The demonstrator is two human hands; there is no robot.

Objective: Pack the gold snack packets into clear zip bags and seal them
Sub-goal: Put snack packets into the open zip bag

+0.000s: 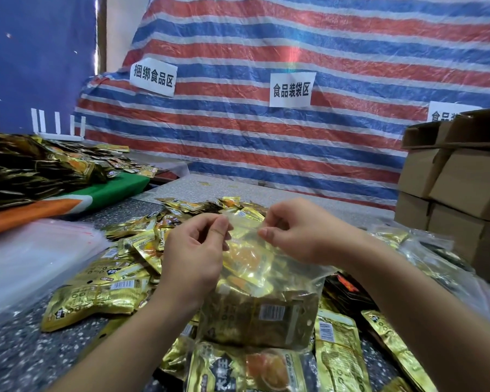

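Head view: paper signs read 捆绑食品区 (153, 79) and 食品装袋区 (292, 89) on a striped tarp (266, 46). At centre, left hand (194, 257) and right hand (300, 236) pinch the top edge of the clear zip bag (262, 301) — full of gold packets — over loose gold packets (96, 292) on a speckled table (9, 355); cardboard boxes (458, 176) at three o'clock.

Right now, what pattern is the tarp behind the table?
Red, blue and white horizontal stripes on the tarp, clearest in the head view.

The person's two forearms enter from the lower edge, bare from wrist to frame edge, with no sleeve reaching into view. The left hand (191, 257) and right hand (300, 234) are ungloved. Fingernails are short and plain, unpainted. Neither wrist or finger carries a watch, band or ring.
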